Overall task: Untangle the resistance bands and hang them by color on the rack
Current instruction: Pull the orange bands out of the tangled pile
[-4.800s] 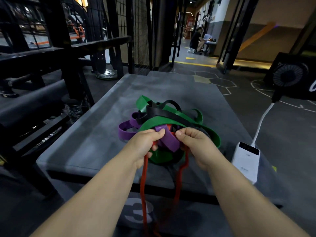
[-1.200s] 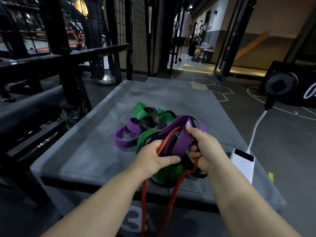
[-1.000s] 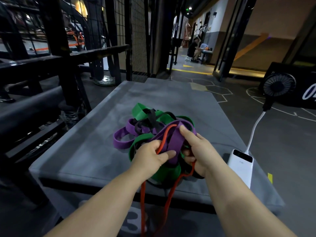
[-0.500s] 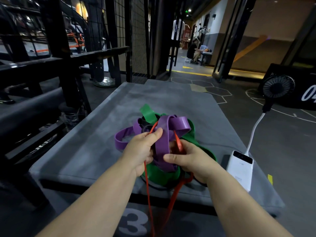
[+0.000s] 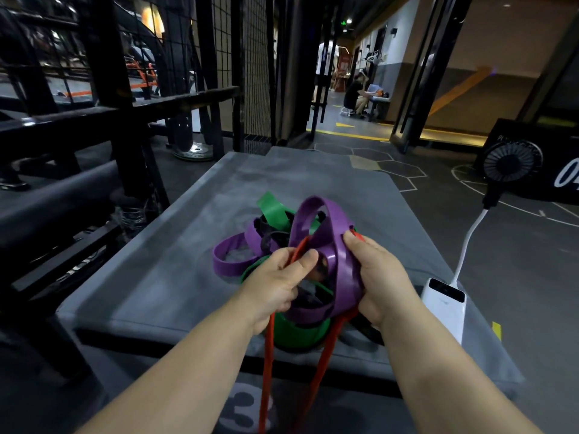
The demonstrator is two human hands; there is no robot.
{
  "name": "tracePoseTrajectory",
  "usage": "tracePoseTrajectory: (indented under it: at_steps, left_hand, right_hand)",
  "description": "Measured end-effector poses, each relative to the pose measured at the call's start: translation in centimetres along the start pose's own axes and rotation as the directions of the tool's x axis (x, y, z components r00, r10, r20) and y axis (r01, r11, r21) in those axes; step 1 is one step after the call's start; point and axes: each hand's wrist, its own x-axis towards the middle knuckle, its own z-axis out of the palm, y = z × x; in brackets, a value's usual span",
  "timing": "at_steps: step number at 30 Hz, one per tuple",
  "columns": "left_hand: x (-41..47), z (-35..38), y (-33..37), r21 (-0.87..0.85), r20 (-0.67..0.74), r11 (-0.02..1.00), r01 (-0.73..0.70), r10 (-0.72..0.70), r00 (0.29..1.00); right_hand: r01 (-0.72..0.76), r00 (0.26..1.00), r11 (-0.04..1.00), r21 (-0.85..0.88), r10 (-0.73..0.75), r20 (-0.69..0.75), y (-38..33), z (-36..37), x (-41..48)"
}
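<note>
**Purple band (image 5: 336,267) up, red band (image 5: 268,355) threaded through**

Both hands are on the tangle, close to the front edge of the grey worktop (image 5: 156,277). The left hand (image 5: 275,286) pinches the red band between thumb and fingers, right where it climbs into the knot. The right hand (image 5: 379,283) is curled round the wide purple band, holding its loop up off the pile. That looks deliberate: open the purple loop and the thin red one gets a gap to slide through.

Red's two long strands hang down over the front edge, so it's probably the closest to coming free. Underneath, the green band (image 5: 272,211) and a black band (image 5: 272,239) are knotted in and rest on the worktop, with more purple looping out to the left. Nothing is hung yet.

A black metal frame (image 5: 109,73) stands to the left; it may be the rack, I can't tell. Watch the right side: a white power bank (image 5: 445,308) sits just beside the right wrist, and its cable (image 5: 466,245) runs off toward a fan (image 5: 510,162). A hard tug could snag it.
</note>
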Motion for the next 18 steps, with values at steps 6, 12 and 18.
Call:
tracePoseTrajectory:
  at_steps: [6, 12, 18]
  left_hand:
    - [0.0, 0.2, -0.7, 0.277, 0.175, 0.958, -0.071, 0.022, 0.984]
    - [-0.2, 0.8, -1.1, 0.679, 0.109, 0.72, -0.145, 0.097, 0.989]
    - [-0.1, 0.1, -0.6, 0.537, 0.12, 0.833, -0.129, 0.076, 0.99]
  right_hand:
    - [0.041, 0.993, 0.987, -0.155, -0.057, -0.104, 0.5, 0.1, 0.3]
    - [0.026, 0.983, 0.96, -0.279, -0.076, -0.168, 0.3, -0.3, 0.2]
    - [-0.107, 0.98, 0.933, -0.343, 0.041, -0.194, -0.7, -1.8, -0.1]
